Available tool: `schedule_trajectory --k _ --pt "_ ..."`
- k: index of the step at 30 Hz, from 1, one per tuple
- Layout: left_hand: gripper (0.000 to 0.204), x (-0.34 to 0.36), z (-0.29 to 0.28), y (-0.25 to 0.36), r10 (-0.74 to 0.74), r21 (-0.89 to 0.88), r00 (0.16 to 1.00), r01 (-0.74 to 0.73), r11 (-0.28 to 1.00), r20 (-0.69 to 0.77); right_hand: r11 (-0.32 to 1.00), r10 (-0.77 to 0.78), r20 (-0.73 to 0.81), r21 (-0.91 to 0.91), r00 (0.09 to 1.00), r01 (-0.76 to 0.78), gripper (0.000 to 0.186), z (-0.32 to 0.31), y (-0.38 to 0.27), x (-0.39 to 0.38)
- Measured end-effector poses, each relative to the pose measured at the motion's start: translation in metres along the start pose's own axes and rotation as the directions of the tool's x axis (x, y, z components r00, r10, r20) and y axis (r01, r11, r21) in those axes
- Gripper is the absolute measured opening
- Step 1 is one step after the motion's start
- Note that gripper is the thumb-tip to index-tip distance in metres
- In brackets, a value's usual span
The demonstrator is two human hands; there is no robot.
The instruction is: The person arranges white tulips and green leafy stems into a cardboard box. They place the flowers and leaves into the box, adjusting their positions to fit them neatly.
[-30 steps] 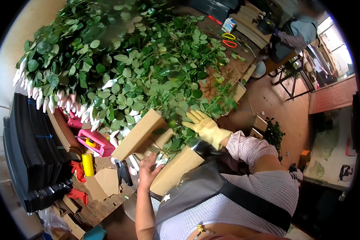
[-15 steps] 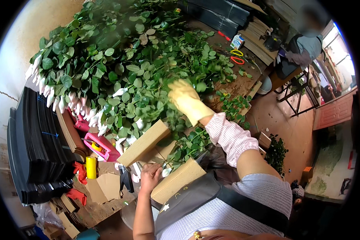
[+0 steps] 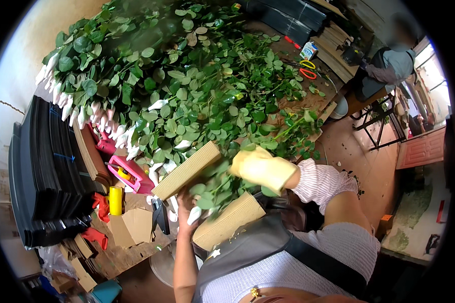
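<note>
My bare left hand (image 3: 185, 208) is at the left end of a ribbed tan cardboard wrap (image 3: 227, 222). A rose bud in a white sleeve (image 3: 193, 216) lies against it, and leaves and the bud partly hide its fingers. My right hand (image 3: 264, 169), in a yellow glove, is closed around leafy rose stems (image 3: 220, 184) above the wrap's right end; the fingertips are hidden. Those leaves are blurred and lie between the wrap's two ribbed sides, the far one being a raised strip (image 3: 187, 170). Beyond it spreads a big heap of roses (image 3: 187, 96) with white-sleeved buds at its left.
Black sheets (image 3: 50, 177) are stacked at the left. Near them are a pink tape dispenser (image 3: 131, 174), a yellow roll (image 3: 116, 199) and a black stapler-like tool (image 3: 160, 216). Scissors (image 3: 308, 69) lie far right on the table, and another person (image 3: 389, 68) is beyond.
My right hand has come down from the heap toward the cardboard wrap, bringing leafy stems. My left hand has turned upward beside the white-sleeved bud. The view has shifted slightly.
</note>
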State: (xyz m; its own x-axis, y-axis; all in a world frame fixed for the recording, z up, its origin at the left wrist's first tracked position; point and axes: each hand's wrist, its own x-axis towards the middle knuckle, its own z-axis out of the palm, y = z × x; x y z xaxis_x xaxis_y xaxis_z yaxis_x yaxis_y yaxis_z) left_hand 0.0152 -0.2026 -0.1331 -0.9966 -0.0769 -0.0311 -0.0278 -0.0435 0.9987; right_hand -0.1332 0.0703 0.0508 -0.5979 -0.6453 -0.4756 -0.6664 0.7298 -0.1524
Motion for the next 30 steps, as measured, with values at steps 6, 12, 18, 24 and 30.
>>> schedule_trajectory --k 6,12,18,24,30 --pt "0.063 0.0 -0.002 0.017 -0.082 0.239 0.989 0.051 0.97 0.121 0.969 0.228 0.261 0.038 0.938 -0.246 0.036 0.064 0.027 0.035" --pt "0.046 -0.005 0.004 0.037 0.026 0.471 0.992 -0.082 0.878 0.125 0.952 0.236 -0.5 0.291 0.833 -0.095 0.027 0.034 0.083 0.047" --pt "0.038 0.01 0.008 0.04 0.1 0.551 0.981 -0.177 0.815 0.168 0.922 0.211 -0.239 -0.273 0.948 -0.274 0.025 0.046 0.096 0.122" --pt "0.018 0.01 0.014 0.036 0.154 0.615 0.987 -0.151 0.774 0.049 0.932 -0.236 -0.741 -0.355 0.629 -0.068 0.011 -0.002 0.086 0.092" --pt "0.023 0.008 0.015 0.029 0.088 0.513 0.995 -0.049 0.857 -0.051 0.988 -0.134 -0.774 -0.149 0.619 0.027 0.021 -0.041 0.069 0.055"
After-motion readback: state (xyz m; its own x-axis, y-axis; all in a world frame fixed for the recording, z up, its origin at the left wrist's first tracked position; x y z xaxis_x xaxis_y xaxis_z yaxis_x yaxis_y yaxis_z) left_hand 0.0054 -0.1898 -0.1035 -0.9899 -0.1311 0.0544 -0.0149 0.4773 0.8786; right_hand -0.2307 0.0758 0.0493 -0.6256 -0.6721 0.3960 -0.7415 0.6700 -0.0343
